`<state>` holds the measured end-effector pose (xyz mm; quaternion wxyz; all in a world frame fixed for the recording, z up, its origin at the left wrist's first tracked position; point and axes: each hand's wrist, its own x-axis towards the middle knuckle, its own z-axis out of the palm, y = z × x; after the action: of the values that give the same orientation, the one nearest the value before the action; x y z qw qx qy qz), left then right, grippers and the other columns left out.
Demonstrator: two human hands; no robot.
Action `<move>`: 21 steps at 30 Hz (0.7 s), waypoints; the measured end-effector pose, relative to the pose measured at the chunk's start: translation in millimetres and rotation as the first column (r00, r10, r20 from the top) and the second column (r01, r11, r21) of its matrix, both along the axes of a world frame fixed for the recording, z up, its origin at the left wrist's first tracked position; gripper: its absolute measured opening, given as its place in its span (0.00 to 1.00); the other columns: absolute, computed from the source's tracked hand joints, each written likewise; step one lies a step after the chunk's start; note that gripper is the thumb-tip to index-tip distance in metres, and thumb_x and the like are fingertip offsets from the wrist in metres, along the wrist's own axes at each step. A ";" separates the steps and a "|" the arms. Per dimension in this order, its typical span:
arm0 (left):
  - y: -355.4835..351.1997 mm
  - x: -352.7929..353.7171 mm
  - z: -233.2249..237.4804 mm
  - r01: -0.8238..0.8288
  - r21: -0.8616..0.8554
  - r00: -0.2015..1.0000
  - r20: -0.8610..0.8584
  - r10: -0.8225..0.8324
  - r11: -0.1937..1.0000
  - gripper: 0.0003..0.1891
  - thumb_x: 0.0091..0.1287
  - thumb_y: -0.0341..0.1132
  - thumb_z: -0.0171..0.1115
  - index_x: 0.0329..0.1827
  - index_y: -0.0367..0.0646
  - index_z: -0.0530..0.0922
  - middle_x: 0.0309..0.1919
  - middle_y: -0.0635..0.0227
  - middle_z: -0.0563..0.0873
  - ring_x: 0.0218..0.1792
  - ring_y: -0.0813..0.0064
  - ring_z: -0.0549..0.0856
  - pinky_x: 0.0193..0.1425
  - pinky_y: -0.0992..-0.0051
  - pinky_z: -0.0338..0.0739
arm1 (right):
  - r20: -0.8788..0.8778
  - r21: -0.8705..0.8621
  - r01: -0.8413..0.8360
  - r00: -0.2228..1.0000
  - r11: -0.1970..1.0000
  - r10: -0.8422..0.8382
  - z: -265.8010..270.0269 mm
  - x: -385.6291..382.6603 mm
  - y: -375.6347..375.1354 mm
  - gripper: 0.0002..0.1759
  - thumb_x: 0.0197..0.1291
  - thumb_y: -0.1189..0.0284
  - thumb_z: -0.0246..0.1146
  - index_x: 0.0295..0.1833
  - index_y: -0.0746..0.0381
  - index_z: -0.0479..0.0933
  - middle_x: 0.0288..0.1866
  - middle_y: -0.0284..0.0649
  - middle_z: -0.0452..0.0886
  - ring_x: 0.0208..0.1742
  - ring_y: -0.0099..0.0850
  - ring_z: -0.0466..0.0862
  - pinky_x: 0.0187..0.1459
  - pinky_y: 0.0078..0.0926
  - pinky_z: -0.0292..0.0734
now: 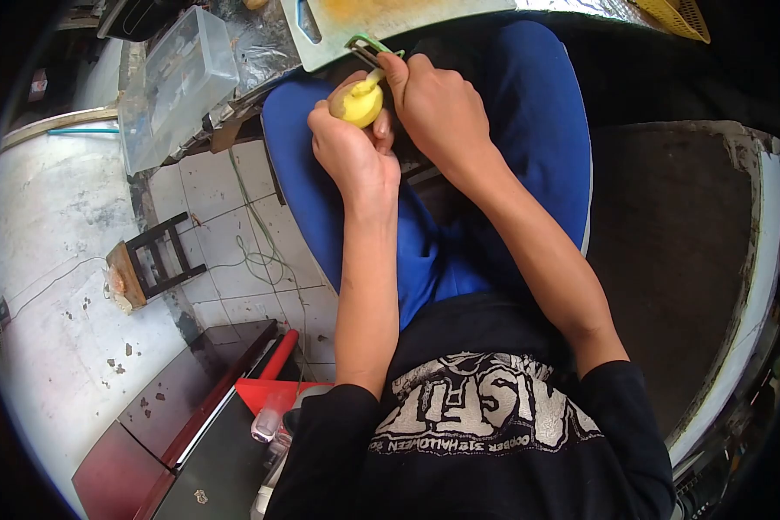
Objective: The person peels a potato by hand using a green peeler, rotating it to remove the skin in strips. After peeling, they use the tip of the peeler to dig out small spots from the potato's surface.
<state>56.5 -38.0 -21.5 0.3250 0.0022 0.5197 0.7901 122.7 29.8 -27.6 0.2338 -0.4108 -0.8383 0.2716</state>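
Observation:
My left hand [352,143] is wrapped round a yellow, partly peeled potato [360,104], its fingers curled beneath it. In my right hand [438,104] is a green peeler [368,45], its blade end just above the potato's upper side. A pale strip of peel [374,76] sits between the peeler and the potato. Both hands are over my lap, close to the near edge of a white cutting board [325,54]. Part of the peeler's handle is hidden in my right hand's grip.
A clear plastic container [182,82] stands at the upper left beside the cutting board. A yellow basket [680,17] is at the top right. On the tiled floor to the left are a small wooden stool [160,260] and a green cord [251,208].

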 end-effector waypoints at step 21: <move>-8.6 -15.8 5.3 0.236 -0.392 0.913 -0.224 -0.341 0.889 0.41 0.73 0.68 0.27 0.34 0.37 0.76 0.19 0.70 0.77 0.14 0.83 0.70 0.16 0.82 0.59 | -0.404 -0.233 -0.429 0.859 0.873 0.315 6.0 18.6 9.2 0.29 0.60 0.49 0.65 0.36 0.69 0.74 0.22 0.55 0.80 0.26 0.51 0.84 0.28 0.40 0.78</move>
<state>40.8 -46.6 -16.3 0.3560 0.1359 0.6894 0.6161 141.3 39.1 -21.6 0.2541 -0.2152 -0.7922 0.5114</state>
